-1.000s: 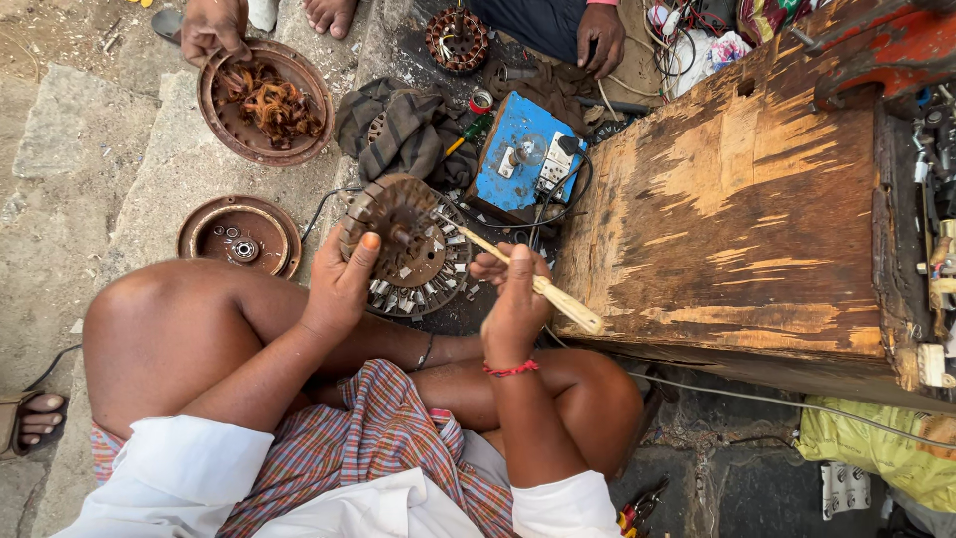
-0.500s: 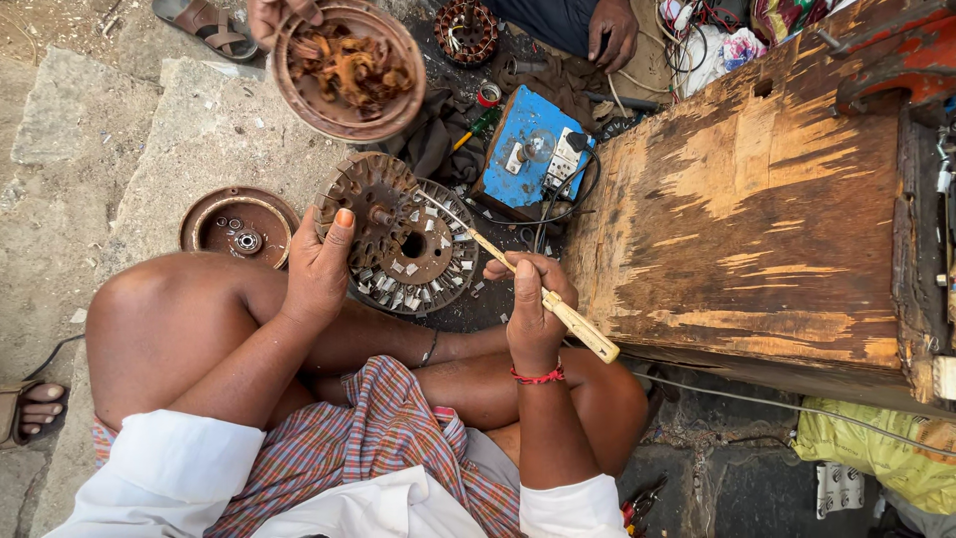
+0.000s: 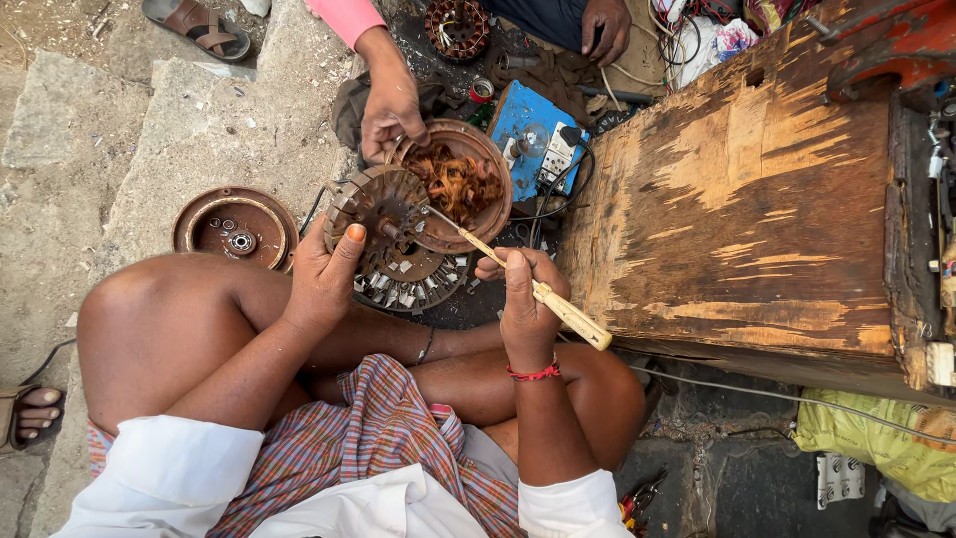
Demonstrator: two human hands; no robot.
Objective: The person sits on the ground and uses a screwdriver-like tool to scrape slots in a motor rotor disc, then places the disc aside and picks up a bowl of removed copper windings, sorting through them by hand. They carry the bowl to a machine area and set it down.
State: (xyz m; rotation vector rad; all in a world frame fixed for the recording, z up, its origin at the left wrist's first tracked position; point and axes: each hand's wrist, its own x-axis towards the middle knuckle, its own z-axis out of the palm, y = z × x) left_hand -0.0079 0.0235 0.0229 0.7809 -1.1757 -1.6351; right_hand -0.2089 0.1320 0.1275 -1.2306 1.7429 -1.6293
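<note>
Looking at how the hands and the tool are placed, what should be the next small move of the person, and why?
Probably push the screwdriver tip deeper into the stator slot and lever out winding. The left hand braces the stator's edge, the right hand grips the pale handle, and the shaft tip already meets the core near its hub. Another person's hand holds a pan of stripped copper wire beside it.

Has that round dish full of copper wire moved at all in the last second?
Yes. The wire-filled dish, held by another person's hand, has come right, away from the stone slab, to overlap the round motor core before the wooden bench.
</note>
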